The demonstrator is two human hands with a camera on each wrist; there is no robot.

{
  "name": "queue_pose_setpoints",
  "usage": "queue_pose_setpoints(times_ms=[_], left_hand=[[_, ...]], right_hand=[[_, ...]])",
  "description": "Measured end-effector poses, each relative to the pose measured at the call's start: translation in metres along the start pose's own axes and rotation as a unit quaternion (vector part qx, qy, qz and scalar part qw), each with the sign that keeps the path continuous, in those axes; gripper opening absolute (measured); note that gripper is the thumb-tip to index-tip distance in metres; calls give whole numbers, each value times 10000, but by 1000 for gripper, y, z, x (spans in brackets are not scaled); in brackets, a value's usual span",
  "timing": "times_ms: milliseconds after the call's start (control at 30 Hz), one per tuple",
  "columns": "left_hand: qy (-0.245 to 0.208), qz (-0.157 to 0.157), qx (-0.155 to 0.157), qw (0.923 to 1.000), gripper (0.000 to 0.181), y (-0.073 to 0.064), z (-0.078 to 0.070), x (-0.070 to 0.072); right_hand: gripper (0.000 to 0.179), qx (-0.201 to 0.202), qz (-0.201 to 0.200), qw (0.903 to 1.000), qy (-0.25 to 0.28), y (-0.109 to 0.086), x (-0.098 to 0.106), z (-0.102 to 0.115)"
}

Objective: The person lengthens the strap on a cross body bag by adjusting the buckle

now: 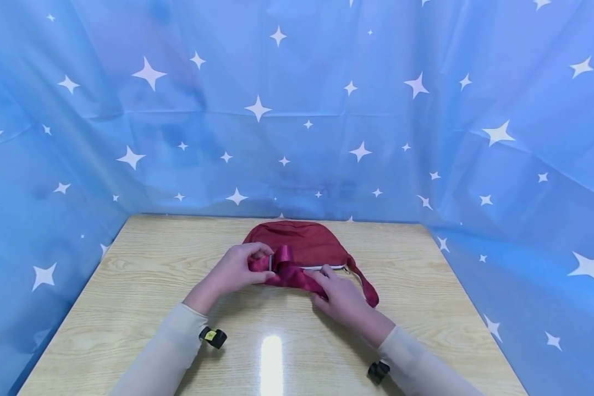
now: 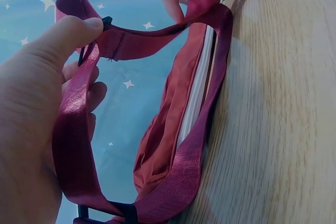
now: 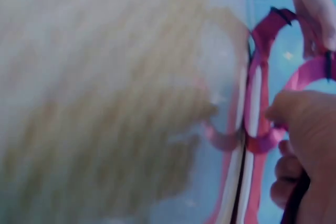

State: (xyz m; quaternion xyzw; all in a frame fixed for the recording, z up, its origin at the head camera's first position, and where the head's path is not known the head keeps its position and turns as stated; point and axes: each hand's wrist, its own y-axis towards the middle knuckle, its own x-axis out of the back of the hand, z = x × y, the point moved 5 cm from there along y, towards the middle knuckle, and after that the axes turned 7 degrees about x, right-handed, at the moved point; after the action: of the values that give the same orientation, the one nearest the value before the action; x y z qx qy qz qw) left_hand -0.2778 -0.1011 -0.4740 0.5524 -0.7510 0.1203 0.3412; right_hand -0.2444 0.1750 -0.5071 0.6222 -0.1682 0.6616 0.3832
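Note:
A dark red waist bag (image 1: 297,239) lies toward the back of the table, its white zipper (image 2: 195,90) along the near side. Its shiny maroon strap (image 2: 73,145) is raised in loops in front of the bag. My left hand (image 1: 237,269) pinches the strap beside a black slider buckle (image 2: 107,23), thumb on top and fingers curled beneath. Another black slider (image 2: 127,211) sits lower on the same loop. Further right, my right hand (image 1: 344,297) grips a stretch of strap between thumb and fingers. In the right wrist view the right thumb (image 3: 289,106) presses on the strap.
The light wood table (image 1: 153,308) carries a bright light reflection near its front. A blue curtain with white stars (image 1: 257,107) hangs behind the table and along both sides. Black wrist cameras (image 1: 213,337) sit at both cuffs.

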Motion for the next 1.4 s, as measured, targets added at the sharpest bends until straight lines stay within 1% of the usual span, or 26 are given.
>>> queue_pose_setpoints(times_ms=[67, 200, 300, 367, 500, 667, 767, 867, 967, 1100, 1200, 1267, 1400], left_hand=[[13, -17, 42, 10000, 46, -1, 1, 1], [17, -38, 75, 10000, 45, -1, 2, 3], [3, -20, 120, 9999, 45, -2, 4, 3], [-20, -4, 173, 9998, 45, -2, 5, 4], [-107, 8, 284, 9995, 46, -2, 6, 5], [-142, 7, 286, 9995, 45, -2, 5, 6], [-148, 17, 258, 9996, 44, -2, 3, 5], [-141, 31, 254, 9996, 44, -1, 2, 4], [-115, 39, 264, 9996, 44, 0, 1, 3], [-84, 39, 285, 9996, 44, 0, 1, 3], [-95, 28, 258, 9996, 44, 1, 1, 2], [-107, 20, 220, 9997, 44, 1, 1, 2], [-108, 12, 160, 9998, 43, 2, 0, 1]], right_hand=[[61, 87, -70, 9999, 74, -3, 5, -5], [61, 276, -194, 9977, 582, -11, 16, -21], [63, 387, -227, 9956, 826, -19, 22, -34], [63, 419, -246, 9947, 901, -23, 26, -43], [63, 327, -226, 9939, 1031, -32, 31, -58], [61, 306, -160, 9940, 1036, -36, 30, -66], [62, 236, 29, 9948, 987, -32, 24, -61], [66, 49, 136, 9948, 1011, -24, 15, -47], [69, -152, -42, 9939, 1094, -12, 7, -27], [71, -245, -369, 9922, 1161, 6, -4, -6], [67, -293, -496, 9926, 1073, 18, -11, 2], [61, -337, -567, 9933, 950, 23, -13, 5], [48, -378, -665, 9929, 910, 26, -13, 6]])
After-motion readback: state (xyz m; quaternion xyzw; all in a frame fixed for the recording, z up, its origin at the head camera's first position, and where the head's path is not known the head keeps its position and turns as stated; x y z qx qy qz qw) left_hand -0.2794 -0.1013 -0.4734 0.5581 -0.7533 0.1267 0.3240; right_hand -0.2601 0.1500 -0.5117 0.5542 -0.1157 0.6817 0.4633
